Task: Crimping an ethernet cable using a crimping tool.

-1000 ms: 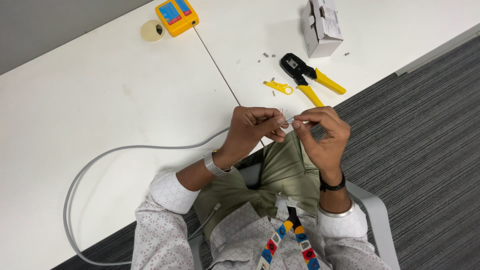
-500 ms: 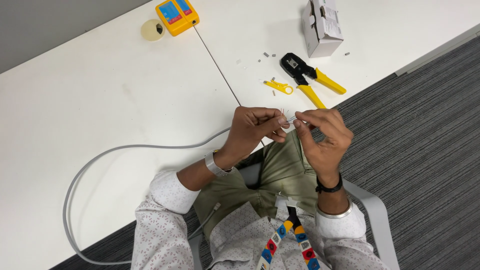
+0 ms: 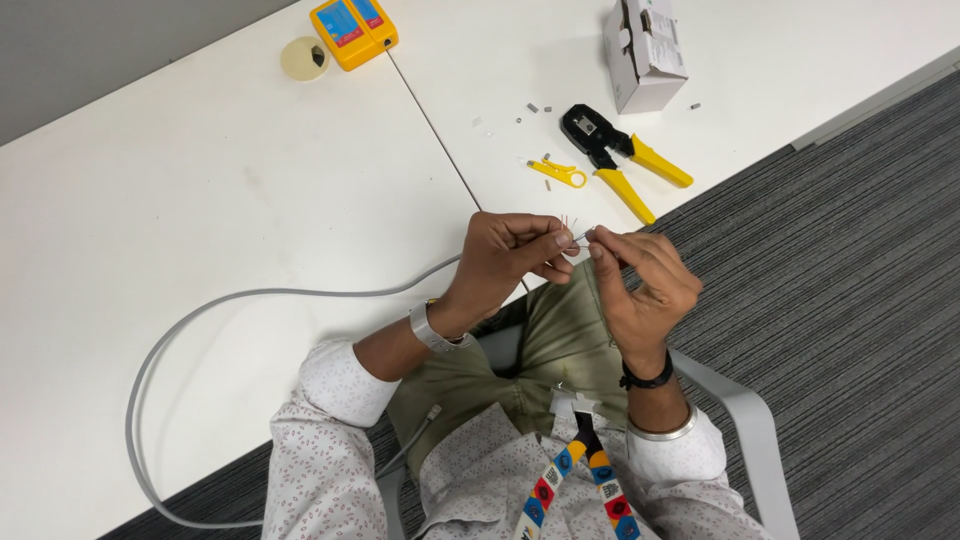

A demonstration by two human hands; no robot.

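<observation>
Head view, frame centre: left hand pinches the grey cable end; right hand grips its fanned wires (colours unclear). Risk: a loosened pinch would probably let the wires cross.

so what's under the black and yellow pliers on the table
Only bare white table shows under the pliers. Small loose bits lie nearby, and a little yellow tool sits to their left, apart. Whatever is directly beneath the handles and head is covered.
</observation>
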